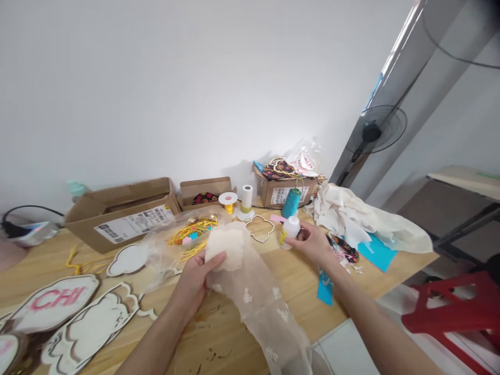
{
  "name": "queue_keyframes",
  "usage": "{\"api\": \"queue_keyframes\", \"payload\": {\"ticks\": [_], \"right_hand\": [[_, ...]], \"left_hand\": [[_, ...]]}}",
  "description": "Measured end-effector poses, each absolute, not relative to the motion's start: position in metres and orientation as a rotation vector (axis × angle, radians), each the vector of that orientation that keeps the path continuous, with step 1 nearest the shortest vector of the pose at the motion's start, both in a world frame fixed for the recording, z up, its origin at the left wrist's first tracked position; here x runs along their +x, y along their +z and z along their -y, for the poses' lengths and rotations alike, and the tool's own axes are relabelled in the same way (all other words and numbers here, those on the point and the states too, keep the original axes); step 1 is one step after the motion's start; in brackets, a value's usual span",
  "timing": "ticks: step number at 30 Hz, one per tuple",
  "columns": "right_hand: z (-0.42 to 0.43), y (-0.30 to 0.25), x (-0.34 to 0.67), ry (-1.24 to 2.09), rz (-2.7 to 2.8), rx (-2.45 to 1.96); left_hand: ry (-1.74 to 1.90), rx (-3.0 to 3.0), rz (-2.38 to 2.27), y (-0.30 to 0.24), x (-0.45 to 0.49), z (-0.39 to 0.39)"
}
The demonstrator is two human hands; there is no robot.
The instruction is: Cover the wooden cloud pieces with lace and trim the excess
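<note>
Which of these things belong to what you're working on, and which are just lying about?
In use:
left hand, holding a pale padded piece and sheer embroidered fabric
right hand, holding a small white bottle

Lying about:
cardboard box
teal thread spool
white roll
cloud-shaped board
crumpled cream cloth

I'm watching the cardboard boxes (pixel 121 219) sitting along the far edge of the wooden table (pixel 219 349), against the wall (pixel 195 94), while cut-out plaques (pixel 74 312) are lying at the near left. The left hand (pixel 191 284) is holding a pad (pixel 224 249) over the sheer fabric (pixel 253 312), and to its right the right hand (pixel 312 242) is gripping a squeeze bottle (pixel 291 232), just before a thread spool (pixel 291 203) and left of a crumpled cloth (pixel 351 216).
</note>
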State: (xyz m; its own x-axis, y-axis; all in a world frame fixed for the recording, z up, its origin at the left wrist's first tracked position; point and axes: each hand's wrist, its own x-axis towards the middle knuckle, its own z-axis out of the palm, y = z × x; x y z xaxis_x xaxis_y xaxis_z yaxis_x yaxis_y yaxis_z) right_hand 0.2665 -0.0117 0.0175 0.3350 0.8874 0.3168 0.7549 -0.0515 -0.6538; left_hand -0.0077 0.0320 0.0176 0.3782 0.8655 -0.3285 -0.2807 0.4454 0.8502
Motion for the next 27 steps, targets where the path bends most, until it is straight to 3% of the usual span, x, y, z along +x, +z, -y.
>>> {"api": "queue_keyframes", "payload": {"ticks": [5, 13, 20, 27], "right_hand": [[-0.014, 0.025, 0.314, -0.018, 1.154, -2.001], [-0.023, 0.023, 0.333, 0.031, 1.23, -2.064], [0.018, 0.029, 0.304, 0.125, 1.893, -2.302], [0.0, 0.041, 0.312, 0.037, 1.897, -2.238]], "left_hand": [[0.843, 0.748, -0.893, 0.017, -0.008, -0.032], [0.809, 0.709, -0.881, 0.02, -0.007, -0.03], [0.802, 0.697, -0.944, 0.021, -0.006, -0.028], [0.835, 0.658, -0.974, 0.031, -0.004, -0.024]]}}
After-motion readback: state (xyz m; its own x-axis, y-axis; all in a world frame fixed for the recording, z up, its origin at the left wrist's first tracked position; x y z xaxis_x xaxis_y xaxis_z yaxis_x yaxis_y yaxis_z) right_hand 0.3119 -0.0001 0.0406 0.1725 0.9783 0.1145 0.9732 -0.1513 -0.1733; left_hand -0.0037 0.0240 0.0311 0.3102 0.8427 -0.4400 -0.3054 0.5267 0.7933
